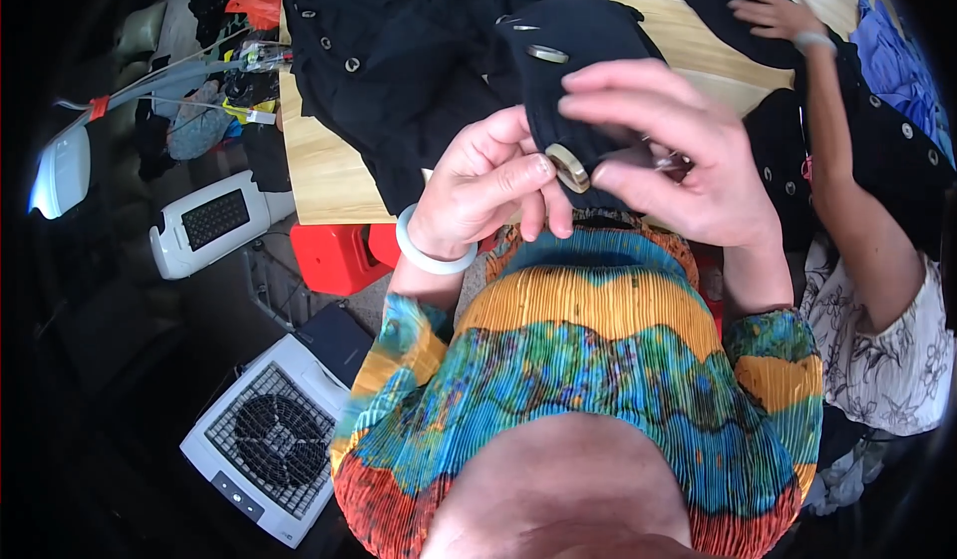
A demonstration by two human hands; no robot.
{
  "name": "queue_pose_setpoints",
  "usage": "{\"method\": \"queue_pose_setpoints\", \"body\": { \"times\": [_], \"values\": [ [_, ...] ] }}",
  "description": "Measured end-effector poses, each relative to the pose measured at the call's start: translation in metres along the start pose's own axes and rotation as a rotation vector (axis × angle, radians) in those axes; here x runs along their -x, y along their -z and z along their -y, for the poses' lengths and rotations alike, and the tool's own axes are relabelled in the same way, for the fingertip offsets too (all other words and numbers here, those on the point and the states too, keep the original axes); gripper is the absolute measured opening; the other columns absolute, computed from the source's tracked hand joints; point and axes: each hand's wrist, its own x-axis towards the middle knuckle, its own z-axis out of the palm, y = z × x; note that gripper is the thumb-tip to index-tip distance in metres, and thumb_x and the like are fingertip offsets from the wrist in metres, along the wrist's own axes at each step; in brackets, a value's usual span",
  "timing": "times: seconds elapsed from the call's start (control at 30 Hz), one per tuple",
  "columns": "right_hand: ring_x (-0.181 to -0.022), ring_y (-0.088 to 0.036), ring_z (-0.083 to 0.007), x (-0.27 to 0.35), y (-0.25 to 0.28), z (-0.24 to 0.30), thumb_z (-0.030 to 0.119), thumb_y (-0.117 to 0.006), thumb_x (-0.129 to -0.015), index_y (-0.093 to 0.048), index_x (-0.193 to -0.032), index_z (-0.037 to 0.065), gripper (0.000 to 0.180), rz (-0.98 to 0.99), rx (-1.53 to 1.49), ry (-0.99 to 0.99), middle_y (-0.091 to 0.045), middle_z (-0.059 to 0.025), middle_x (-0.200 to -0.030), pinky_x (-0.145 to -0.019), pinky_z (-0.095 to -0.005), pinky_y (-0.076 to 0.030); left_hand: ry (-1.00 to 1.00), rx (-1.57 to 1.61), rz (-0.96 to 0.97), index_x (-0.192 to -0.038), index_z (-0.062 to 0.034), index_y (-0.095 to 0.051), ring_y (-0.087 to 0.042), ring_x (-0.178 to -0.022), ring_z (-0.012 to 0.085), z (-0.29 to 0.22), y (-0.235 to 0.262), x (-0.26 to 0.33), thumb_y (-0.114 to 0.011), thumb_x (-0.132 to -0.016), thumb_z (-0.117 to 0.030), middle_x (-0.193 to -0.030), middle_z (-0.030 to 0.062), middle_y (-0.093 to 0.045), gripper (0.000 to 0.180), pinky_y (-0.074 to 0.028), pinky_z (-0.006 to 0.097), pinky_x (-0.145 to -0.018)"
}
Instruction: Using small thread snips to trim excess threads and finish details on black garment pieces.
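My left hand [490, 180], with a pale bangle at its wrist, pinches the edge of a black garment [399, 70] beside a large round button [568, 167] with a pale, shiny rim. My right hand [678, 145] is curved at the other side of this button, its thumb close to the rim and its fingers raised and slightly blurred. A small shiny metal tool [670, 160] shows partly inside the right hand; its kind is not clear. Above the hands, the lifted black cloth carries another rimmed button [546, 53]. More such buttons dot the garment spread over the table.
The wooden table [329, 165] has red stools [334, 258] under its near edge. At right, a co-worker's hand [773, 10] reaches over black cloth, near blue fabric [897, 70]. A white lamp [62, 172] and a fan unit [274, 434] stand at left.
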Motion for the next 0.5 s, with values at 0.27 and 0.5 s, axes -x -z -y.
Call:
{"method": "queue_pose_setpoints", "body": {
  "times": [0.27,0.5],
  "values": [
    [-0.068,-0.054,-0.0157,0.004,-0.006,-0.003,-0.009,-0.059,-0.061,-0.06,-0.088,0.001,0.028,-0.099,0.147,0.027,-0.056,-0.0089,-0.088,-0.055,-0.0223,-0.042,0.004,-0.071,-0.098,-0.097,0.0027,-0.049,-0.061,-0.066,0.0198,0.0,0.0,-0.007,-0.046,-0.085,-0.007,-0.083,0.012,-0.057,0.016,-0.05,0.023,-0.056],
    [-0.063,-0.053,-0.0139,0.001,-0.003,-0.002,-0.01,-0.057,-0.065,-0.056,-0.079,-0.001,0.017,-0.267,0.186,0.082,-0.056,-0.0087,-0.076,-0.054,-0.0212,-0.042,-0.141,-0.043,-0.042,-0.106,0.0034,-0.043,-0.06,-0.077,0.0232,0.002,-0.001,-0.012,-0.042,-0.086,-0.007,-0.088,0.0165,-0.057,0.023,-0.05,0.028,-0.067]
  ]
}}
